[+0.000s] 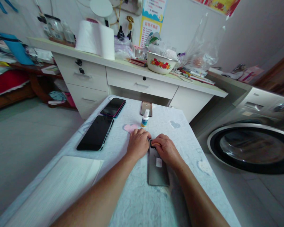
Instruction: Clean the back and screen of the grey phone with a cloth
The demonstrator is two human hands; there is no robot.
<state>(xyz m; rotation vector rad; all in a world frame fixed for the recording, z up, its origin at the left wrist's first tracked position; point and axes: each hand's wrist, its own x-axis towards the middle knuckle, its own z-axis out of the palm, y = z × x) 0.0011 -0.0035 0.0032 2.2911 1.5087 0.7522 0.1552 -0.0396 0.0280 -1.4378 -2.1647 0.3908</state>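
Note:
A grey smartphone lies back up on the cloth-covered table, with a pale sticker on its back. My left hand rests at its upper left edge, fingers curled and gripping the phone's corner. My right hand is closed over the top of the phone, pinching a small orange piece against the dark camera area. What that piece is made of is too small to tell. Just beyond my hands stands a small white spray bottle with a blue and yellow label.
Left of my hands lie a black-screened tablet and a dark phone. Behind the bottle is a clear brownish phone case. A white folded sheet covers the near left. A drawer desk stands beyond, a washing machine to the right.

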